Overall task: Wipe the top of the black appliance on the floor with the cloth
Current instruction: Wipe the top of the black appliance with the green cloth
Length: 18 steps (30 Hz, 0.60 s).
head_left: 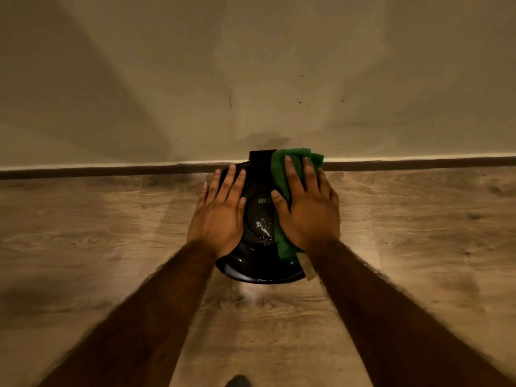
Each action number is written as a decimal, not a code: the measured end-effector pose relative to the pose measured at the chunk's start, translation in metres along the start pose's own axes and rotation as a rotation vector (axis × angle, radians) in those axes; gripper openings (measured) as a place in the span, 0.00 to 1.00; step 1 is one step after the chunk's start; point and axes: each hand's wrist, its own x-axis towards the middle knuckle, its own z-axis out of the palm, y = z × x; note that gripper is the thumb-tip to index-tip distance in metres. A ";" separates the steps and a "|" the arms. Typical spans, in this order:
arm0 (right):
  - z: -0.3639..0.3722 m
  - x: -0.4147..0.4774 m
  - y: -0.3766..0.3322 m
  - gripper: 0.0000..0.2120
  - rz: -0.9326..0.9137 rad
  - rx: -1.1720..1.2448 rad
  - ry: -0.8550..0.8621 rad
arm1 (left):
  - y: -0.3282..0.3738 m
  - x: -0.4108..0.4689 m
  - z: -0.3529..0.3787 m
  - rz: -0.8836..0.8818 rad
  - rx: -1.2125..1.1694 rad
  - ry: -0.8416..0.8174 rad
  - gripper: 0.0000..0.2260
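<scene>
A round black appliance (258, 219) sits on the wooden floor against the wall, its glossy top showing a small label and pale specks near the middle. My left hand (220, 216) lies flat on its left side, fingers spread, holding nothing. My right hand (307, 210) presses flat on a green cloth (279, 169) that covers the right side of the top. The cloth reaches past my fingertips toward the wall and hangs below my wrist, where a pale tag shows. The appliance's right edge is hidden under cloth and hand.
A beige wall (251, 79) rises directly behind the appliance, with a dark skirting strip (111, 172) along its base. Wood-grain floor (83, 233) spreads to both sides and toward me. A dark object (237, 381) peeks in at the bottom edge.
</scene>
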 end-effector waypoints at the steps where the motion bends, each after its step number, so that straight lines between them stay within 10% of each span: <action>1: 0.002 0.000 -0.002 0.28 -0.008 -0.035 -0.008 | 0.000 -0.001 0.001 0.002 -0.035 0.010 0.24; 18: 0.020 -0.084 0.013 0.21 -0.474 -0.091 -0.004 | 0.000 0.000 0.003 -0.030 -0.082 0.011 0.24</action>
